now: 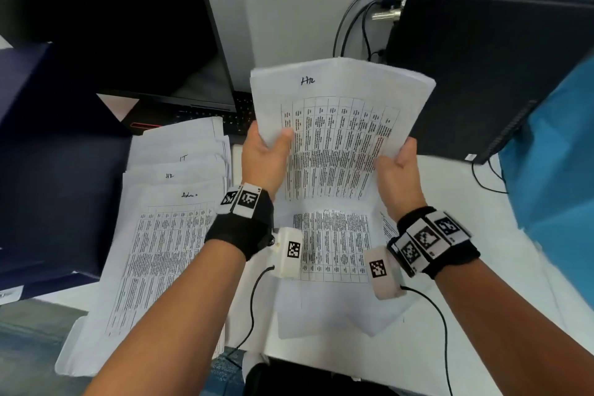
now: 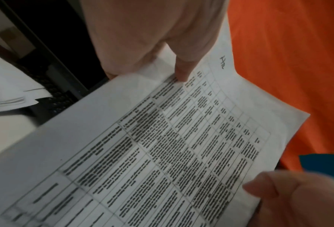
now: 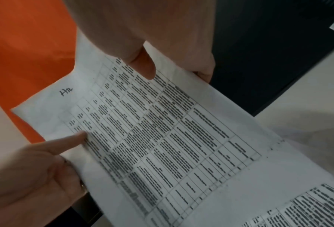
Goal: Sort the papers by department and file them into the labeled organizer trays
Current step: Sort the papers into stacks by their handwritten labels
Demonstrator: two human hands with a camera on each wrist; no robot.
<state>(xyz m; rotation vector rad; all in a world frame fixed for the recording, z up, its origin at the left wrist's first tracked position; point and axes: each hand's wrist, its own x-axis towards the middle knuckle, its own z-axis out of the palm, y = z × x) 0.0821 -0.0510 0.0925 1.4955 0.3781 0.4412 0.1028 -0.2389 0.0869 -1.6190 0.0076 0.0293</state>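
I hold up a sheaf of printed table sheets (image 1: 337, 125) with "HR" handwritten at the top. My left hand (image 1: 273, 141) pinches its left edge, thumb on the front. My right hand (image 1: 397, 157) pinches the right edge the same way. The left wrist view shows the sheaf (image 2: 162, 145) under my left thumb (image 2: 181, 72). In the right wrist view the sheaf (image 3: 152, 130) sits under my right thumb (image 3: 142, 67). Below my wrists another printed sheet (image 1: 331, 299) lies flat on the desk. To the left is a fanned pile (image 1: 167, 235) marked "Admin", "HR" and "IT".
A dark blue box-like holder (image 1: 48, 154) stands at the left desk edge. An open black laptop (image 1: 128, 26) is behind the pile. A black computer tower (image 1: 482, 74) with cables stands at the right, beside a blue cloth (image 1: 553, 170).
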